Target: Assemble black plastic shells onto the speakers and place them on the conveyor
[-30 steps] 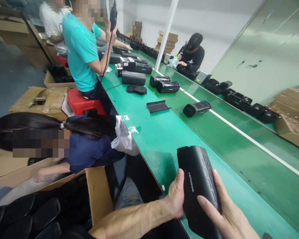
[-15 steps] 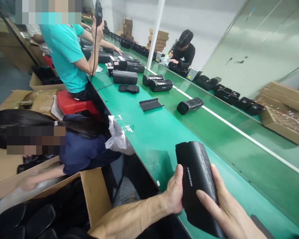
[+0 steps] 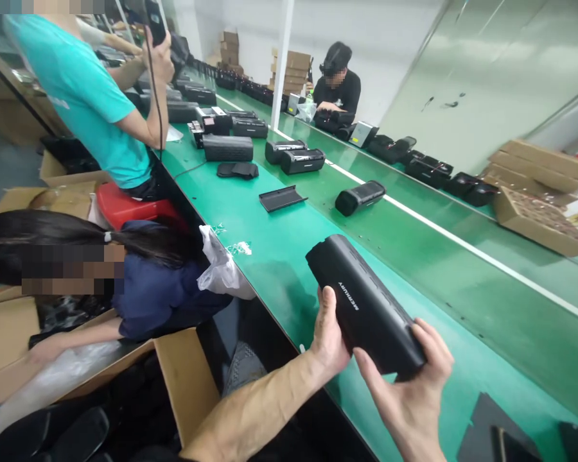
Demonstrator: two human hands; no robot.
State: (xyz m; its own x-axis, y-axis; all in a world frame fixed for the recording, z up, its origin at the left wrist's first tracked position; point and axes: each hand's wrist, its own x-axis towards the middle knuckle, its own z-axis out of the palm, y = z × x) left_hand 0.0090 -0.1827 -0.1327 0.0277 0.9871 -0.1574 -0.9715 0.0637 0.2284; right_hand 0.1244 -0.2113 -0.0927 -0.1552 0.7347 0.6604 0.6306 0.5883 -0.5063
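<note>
A black casing (image 3: 366,301) with white "MERKURY" lettering is held tilted over the green table (image 3: 289,256). My left hand (image 3: 330,337) grips its left side near the lettering, thumb up. At the lower right end, my right hand (image 3: 409,385) holds the casing between thumb and fingers. A curved black cover (image 3: 282,199) lies on the table beyond it, and a black speaker-like unit (image 3: 360,197) rests farther right. Flat dark pieces (image 3: 496,430) lie at the bottom right, partly cut off by the frame.
One person in a teal shirt (image 3: 77,96) stands at the left; another in navy (image 3: 164,289) leans over open cartons (image 3: 187,378). A plastic bag (image 3: 219,263) hangs at the table edge. Someone in black (image 3: 340,90) sits across. More black units (image 3: 228,147) line the table.
The casing has tilted over to the left and moved up and left, with both hands still on it. More of the dark pieces at the bottom right now show.
</note>
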